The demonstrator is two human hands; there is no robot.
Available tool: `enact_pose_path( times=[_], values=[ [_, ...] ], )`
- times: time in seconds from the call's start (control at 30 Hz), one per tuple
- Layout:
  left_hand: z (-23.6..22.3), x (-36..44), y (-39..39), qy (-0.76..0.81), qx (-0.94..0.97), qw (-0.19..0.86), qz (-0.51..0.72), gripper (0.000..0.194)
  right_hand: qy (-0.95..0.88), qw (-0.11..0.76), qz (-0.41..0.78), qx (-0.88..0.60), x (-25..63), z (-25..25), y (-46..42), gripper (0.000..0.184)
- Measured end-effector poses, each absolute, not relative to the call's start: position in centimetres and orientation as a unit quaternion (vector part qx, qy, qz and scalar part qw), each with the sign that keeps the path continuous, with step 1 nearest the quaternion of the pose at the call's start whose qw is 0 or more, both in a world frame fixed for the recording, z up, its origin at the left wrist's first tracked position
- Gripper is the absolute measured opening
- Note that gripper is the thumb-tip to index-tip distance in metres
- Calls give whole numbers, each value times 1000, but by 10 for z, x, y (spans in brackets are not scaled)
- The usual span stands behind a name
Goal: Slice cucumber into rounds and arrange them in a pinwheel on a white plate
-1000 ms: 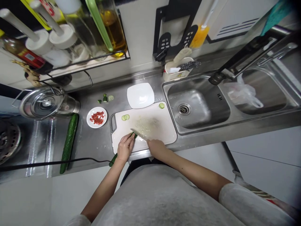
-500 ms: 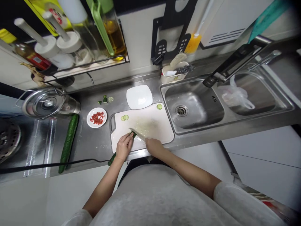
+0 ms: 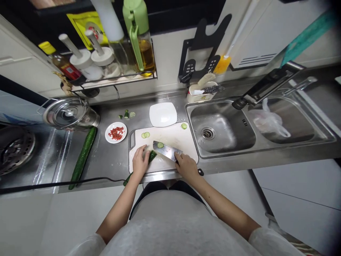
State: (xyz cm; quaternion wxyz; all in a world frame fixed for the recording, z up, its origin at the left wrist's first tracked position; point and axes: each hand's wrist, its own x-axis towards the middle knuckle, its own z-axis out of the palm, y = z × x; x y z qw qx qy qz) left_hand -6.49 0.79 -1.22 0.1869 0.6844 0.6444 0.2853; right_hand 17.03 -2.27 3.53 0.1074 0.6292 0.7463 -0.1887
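Observation:
My right hand [image 3: 187, 166] grips the handle of a kitchen knife [image 3: 167, 151]. The broad blade lies flat-side up over the cutting board, with one cucumber slice [image 3: 160, 145] on it near the tip. My left hand [image 3: 139, 163] is closed round a cucumber [image 3: 152, 156]; its cut end shows past the thumb, close to the blade, and its other end sticks out under my wrist. The white cutting board [image 3: 170, 135] bears two overlapping cucumber slices [image 3: 145, 135] at its upper left and more slice [image 3: 184, 126] at its upper right corner.
A white square plate [image 3: 163, 114] stands behind the board. Left of it are a small plate of red pieces [image 3: 116, 133], cucumber ends [image 3: 126, 114] and a whole cucumber [image 3: 83, 158]. A double sink [image 3: 221, 124] is to the right. A black cable [image 3: 80, 183] crosses the counter's front left.
The knife has moved right, away from the cucumber, and its blade has turned flat, showing a slice on it. My left hand's fingers have straightened somewhat. The camera view has shifted.

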Motion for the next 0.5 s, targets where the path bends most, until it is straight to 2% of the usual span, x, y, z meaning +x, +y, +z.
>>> enact_pose_path(
  times=[0.27, 0.5],
  values=[
    [3, -41, 49, 569, 766, 203, 219, 34, 774, 84, -138, 612, 178, 37, -28, 49],
    [7, -28, 54, 566, 761, 250, 195, 15, 776, 76, -124, 613, 187, 35, -32, 48]
  ],
)
